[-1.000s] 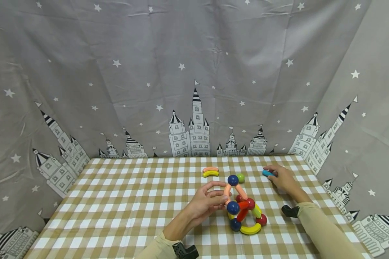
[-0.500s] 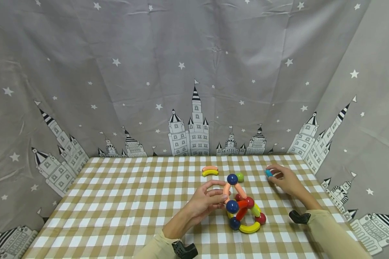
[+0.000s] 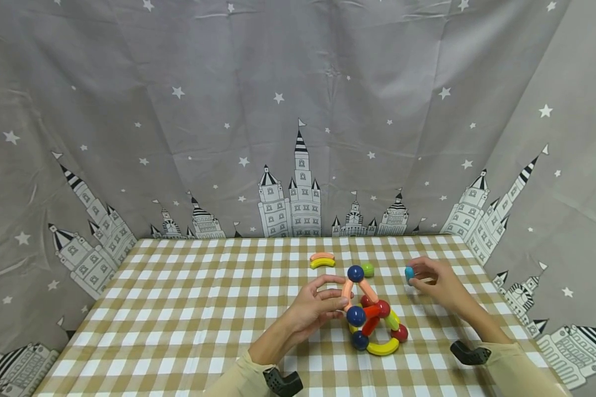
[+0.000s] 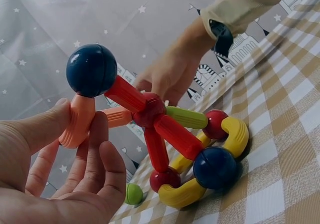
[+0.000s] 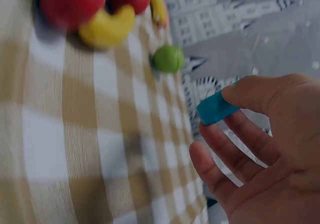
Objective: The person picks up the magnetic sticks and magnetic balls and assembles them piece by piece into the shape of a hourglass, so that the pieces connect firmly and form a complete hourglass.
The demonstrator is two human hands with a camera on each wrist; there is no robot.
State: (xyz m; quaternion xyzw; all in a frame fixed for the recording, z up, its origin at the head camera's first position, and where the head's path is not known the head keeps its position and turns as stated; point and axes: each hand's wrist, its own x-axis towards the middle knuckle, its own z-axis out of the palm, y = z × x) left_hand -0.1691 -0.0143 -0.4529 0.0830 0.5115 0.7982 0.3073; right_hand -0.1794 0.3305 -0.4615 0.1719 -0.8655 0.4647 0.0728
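My left hand (image 3: 309,312) holds a standing structure of magnetic building sticks and balls by a peach curved stick (image 4: 80,119), thumb on one side and fingers on the other. A dark blue ball (image 3: 355,273) tops it. Red sticks (image 4: 179,138) meet at a red ball (image 4: 150,109) in the middle. Yellow curved sticks (image 3: 383,347) form the base on the checked cloth, with red and dark blue balls at the corners. To the right, my right hand (image 3: 439,282) pinches a short blue magnetic stick (image 5: 218,106) above the cloth, between thumb and fingers, apart from the structure.
A green ball (image 3: 368,269) lies on the cloth just behind the structure. Farther back, a loose peach stick (image 3: 322,256) and a yellow curved stick (image 3: 323,263) lie side by side. A grey castle-print curtain (image 3: 218,138) stands along the back edge of the table.
My right hand has lifted the blue stick off the cloth, drawn back slightly and turned the stick more upright. The left hand and the structure have stayed in place.
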